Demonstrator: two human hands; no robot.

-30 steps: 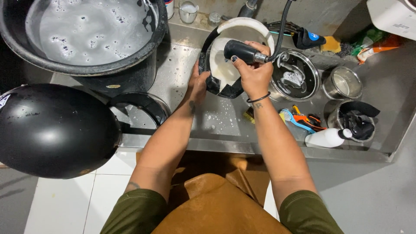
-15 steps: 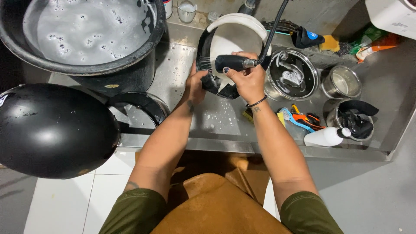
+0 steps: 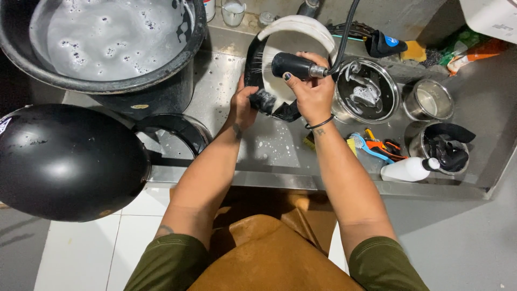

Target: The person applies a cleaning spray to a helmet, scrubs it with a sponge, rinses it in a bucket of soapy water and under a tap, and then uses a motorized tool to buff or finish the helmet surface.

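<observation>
Spray nozzle (image 3: 293, 66) now slightly higher across the white plate (image 3: 301, 37), right hand (image 3: 312, 91) clamped on it, left hand (image 3: 245, 108) gripping the plate's lower edge.

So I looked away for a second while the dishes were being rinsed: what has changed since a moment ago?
The right hand has swung the black spray nozzle from the plate's right edge to point left across its white face. The left hand has tipped the plate more upright and keeps gripping its lower left rim. The soapy pot, the black wok and the steel bowls stayed put.
</observation>
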